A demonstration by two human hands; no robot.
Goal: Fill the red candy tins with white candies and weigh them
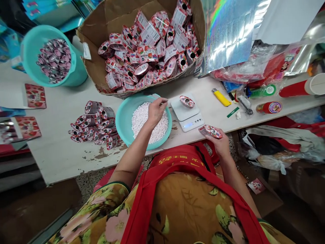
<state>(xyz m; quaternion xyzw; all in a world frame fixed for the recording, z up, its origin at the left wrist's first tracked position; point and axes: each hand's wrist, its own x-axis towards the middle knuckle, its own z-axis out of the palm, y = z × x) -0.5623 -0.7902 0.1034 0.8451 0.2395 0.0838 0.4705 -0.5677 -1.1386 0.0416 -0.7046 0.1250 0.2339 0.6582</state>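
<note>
My left hand (156,111) hovers over the right part of a turquoise bowl (123,130) of small white candies (138,117). Its fingers are closed together and point toward the scale; what they hold, if anything, I cannot make out. In my right hand (221,140) is a small oval printed box (212,131) with a red and white top, held at the table's front edge. A white digital scale (189,122) stands between my hands with its display lit. One similar oval box (187,101), with a dark hole in its top, sits on the scale.
A cardboard box (93,61) full of printed boxes stands behind the bowl. Stacked oval boxes (93,123) lie left of it. A turquoise bucket (78,66) holds small silvery-pink caps. Right of the scale lie a yellow cutter (221,97) and a red cup (294,90).
</note>
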